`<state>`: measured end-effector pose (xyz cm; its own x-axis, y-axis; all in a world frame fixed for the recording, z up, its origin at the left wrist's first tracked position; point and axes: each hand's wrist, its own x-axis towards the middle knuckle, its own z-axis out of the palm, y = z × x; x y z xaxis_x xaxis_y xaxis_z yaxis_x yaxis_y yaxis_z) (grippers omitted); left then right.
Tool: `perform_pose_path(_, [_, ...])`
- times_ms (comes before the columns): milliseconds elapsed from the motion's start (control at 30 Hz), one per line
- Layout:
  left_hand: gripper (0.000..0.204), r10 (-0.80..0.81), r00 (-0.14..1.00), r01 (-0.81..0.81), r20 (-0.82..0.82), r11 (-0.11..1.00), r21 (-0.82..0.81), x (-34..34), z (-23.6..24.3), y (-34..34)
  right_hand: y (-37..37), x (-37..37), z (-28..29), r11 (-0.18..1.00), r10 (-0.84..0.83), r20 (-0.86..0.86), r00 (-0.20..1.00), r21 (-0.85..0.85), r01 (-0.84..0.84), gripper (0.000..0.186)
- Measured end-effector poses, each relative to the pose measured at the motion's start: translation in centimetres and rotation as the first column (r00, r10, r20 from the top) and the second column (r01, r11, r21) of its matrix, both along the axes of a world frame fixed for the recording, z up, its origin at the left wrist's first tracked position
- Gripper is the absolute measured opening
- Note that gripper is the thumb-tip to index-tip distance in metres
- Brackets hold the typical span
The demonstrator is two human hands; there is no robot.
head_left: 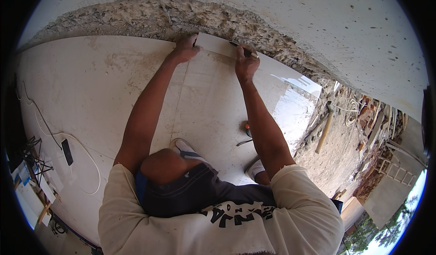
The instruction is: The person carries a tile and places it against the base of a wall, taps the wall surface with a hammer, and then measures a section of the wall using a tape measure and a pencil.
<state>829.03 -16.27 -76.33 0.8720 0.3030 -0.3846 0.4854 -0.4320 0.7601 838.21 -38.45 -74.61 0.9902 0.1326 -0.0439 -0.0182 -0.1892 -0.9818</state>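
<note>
A long white tile strip (277, 69) lies along the foot of the wall, over the edge of the pale floor tiles (131, 73). My left hand (185, 49) is closed at the strip's left end, its fingers against that edge. A small dark thing shows by the fingertips, too little of it to name. Farther right, my right hand (246, 65) pinches a dark pencil or pen (249, 53) with a pale end, held slanted over the strip. Whether its tip touches the strip I cannot tell.
A broken, rough band of masonry (254, 23) runs along the wall (327, 14). On the right lie a hammer (324, 128), a coil of white cable (352, 111) and rubble. A phone-like black device (66, 152) with a white cable lies left. An orange-and-black tool (248, 128) sits near my foot.
</note>
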Motion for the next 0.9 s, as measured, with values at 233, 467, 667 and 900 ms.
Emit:
perform_pose_path(233, [0.044, 0.011, 0.999, -0.01, 0.041, 1.0, -0.003, -0.1, -0.5, 0.0, -0.2, -0.2, 0.4, 1.0, 0.007, 0.014, 1.0, -0.01, -0.006, 0.01])
perform_pose_path(467, [0.051, 0.0, 1.0, 0.0, 0.014, 1.0, 0.023, 0.0, -0.7, 0.1, 0.0, -0.2, 0.8, 1.0, -0.028, -0.012, 1.0, -0.01, 0.028, 0.01])
perform_pose_path(667, [0.052, -0.014, 1.0, 0.014, 0.002, 1.0, -0.008, 0.2, -0.5, 0.0, -0.2, -0.1, 0.8, 1.0, -0.027, -0.007, 1.0, 0.015, 0.027, 0.01])
perform_pose_path(900, [0.051, -0.004, 1.0, 0.004, -0.012, 1.0, -0.001, 0.1, -0.3, 0.1, 0.2, -0.4, 1.1, 0.999, -0.036, 0.012, 0.999, -0.003, 0.036, 0.011])
